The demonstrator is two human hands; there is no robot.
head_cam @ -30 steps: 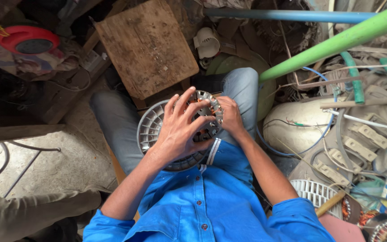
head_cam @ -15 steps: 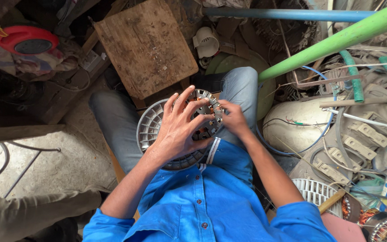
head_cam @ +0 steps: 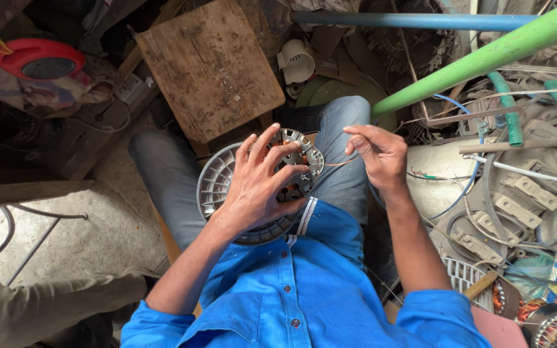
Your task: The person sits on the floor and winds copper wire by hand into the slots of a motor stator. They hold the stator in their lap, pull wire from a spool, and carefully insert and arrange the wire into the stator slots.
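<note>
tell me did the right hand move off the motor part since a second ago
Yes. The right hand pulled rightward off the stator, toward the green pipe.

Wooden board (head_cam: 211,67) ahead; green pipe (head_cam: 485,57) right; red reel (head_cam: 39,59) left.

A cluttered repair workshop: a scarred wooden board (head_cam: 211,67), loose wires (head_cam: 478,167), hoses (head_cam: 507,109) and motor parts (head_cam: 549,325) lie heaped about.

The right hand (head_cam: 378,154), previously pressed against the right edge of the motor stator (head_cam: 298,169) beside the left hand (head_cam: 262,183), has moved clear of it toward the right of the frame. Its fingers are pinched on a thin copper wire (head_cam: 338,164), now drawn taut between hand and stator.
</note>
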